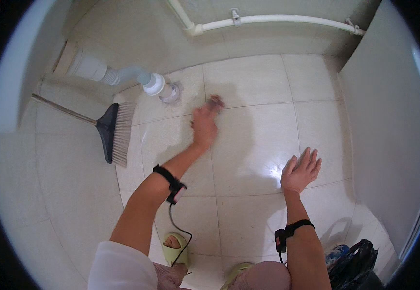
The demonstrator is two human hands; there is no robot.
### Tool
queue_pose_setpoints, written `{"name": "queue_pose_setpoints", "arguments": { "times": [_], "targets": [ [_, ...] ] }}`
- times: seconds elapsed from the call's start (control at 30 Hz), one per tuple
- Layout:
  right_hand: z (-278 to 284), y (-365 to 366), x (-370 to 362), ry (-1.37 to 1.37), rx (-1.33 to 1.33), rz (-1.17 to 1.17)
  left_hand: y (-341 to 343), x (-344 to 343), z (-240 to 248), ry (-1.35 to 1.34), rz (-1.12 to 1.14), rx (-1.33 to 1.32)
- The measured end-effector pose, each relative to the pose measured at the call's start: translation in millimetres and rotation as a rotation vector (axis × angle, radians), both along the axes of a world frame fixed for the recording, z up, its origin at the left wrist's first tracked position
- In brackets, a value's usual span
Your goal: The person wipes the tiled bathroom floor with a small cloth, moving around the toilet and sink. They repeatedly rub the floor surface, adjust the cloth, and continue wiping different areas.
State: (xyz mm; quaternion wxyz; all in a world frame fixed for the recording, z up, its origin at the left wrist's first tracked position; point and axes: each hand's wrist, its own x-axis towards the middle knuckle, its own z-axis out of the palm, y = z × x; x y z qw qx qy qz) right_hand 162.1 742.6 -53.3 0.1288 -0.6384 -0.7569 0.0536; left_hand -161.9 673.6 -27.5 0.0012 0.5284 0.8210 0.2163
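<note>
In the head view, the left hand (204, 126) is curled around a small brown object (215, 102), which is at the tiled floor (253, 227), to the right of the drain pipe (154, 85). The right hand (301, 173) is palm down on the tiles, fingers slightly spread, holding nothing. A wide leftward sweep of the left hand could knock the pipe or the broom (107, 134), and the loose cable (190, 235) might catch on the green slipper (171, 254). The right hand could slide if the shiny tile beside it is damp, though that may be only glare. The object looks stubby and reddish brown; blur hides its edges, so its kind is unclear.
</note>
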Motion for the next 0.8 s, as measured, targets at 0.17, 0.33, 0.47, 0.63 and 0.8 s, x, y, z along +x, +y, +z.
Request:
{"name": "queue_pose_setpoints", "arguments": {
  "times": [0.17,0.33,0.47,0.63,0.8],
  "targets": [
    [4,1,0,0.037,0.018,0.011,5,-8,3,-0.315,-0.495,0.045],
    [3,2,1,0.074,0.004,-0.003,74,-116,-17,0.105,0.424,0.013],
    [2,2,-1,0.082,0.036,-0.011,161,-74,-35,0.132,0.722,-0.066],
    [3,1,1,0.088,0.013,-0.02,238,71,-37,0.055,0.149,0.046],
    [6,3,1,0.111,0.012,-0.022,187,182,-29,-0.428,-0.765,-0.011]
  ]
}}
